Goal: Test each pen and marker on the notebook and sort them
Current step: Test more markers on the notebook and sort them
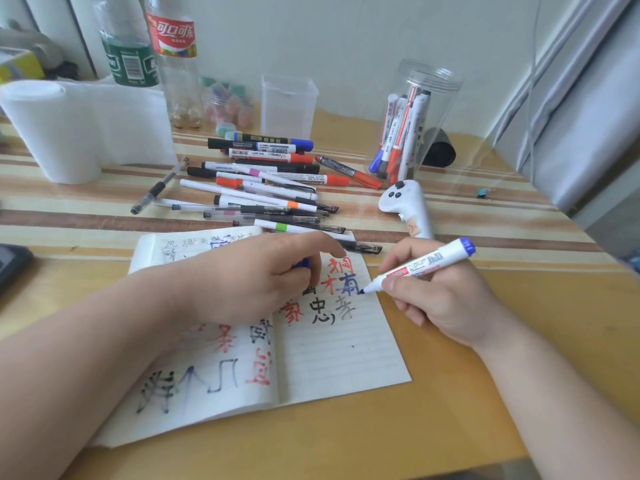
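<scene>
We read this as home study corner: wooden counter (450,427) under striped cloth (69,216) against plain wall (346,46). Cola bottle (176,39), green-label bottle (128,60), paper roll (52,133) and white game controller (408,206) sit among scattered pens (263,195). Grey curtain (588,98) at right.

The right hand (440,296) holds a blue marker (422,265), tip on the notebook (346,348), while the left hand (256,282) grips its cap (302,263).

Rests left hand (263,278) palm-down, index extended, other fingers curled on blue cap (302,263). Pinches marker (420,266) pen-fashion in right hand (440,296).
</scene>
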`<state>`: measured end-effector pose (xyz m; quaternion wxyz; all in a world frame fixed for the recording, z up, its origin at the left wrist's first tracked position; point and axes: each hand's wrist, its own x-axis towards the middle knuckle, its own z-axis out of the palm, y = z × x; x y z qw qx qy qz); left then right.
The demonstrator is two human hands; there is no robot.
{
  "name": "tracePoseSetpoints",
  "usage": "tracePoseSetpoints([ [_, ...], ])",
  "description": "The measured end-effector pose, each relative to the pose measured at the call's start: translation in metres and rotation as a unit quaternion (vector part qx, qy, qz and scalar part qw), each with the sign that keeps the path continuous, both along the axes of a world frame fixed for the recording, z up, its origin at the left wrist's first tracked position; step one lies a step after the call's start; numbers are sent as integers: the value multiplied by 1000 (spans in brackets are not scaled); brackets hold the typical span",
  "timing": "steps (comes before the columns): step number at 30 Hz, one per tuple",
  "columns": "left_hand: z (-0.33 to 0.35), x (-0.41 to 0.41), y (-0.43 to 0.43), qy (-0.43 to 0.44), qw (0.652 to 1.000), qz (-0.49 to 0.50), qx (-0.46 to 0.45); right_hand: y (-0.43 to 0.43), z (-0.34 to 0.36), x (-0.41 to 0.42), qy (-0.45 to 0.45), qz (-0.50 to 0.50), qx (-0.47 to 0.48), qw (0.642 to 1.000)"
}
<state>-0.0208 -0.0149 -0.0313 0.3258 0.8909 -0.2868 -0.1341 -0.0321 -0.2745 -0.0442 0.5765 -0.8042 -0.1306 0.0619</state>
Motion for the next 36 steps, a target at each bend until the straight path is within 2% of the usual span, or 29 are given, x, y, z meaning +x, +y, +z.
tracePoseSetpoints([
  [16,1,-1,-5,-13,1000,-14,3,3,-5,-1,-32,-43,-46,997],
  [21,0,-1,-5,-11,1000,-14,9,3,-2,-6,-1,13,-25,1000],
  [24,1,-1,-4,-10,1000,-13,5,3,-1,-5,14,-15,12,1000],
  [31,0,-1,-3,-11,1000,-10,6,5,-1,-3,3,-21,-32,999],
  [36,0,-1,-3,-10,1000,-12,6,4,0,-2,23,-32,5,999],
])
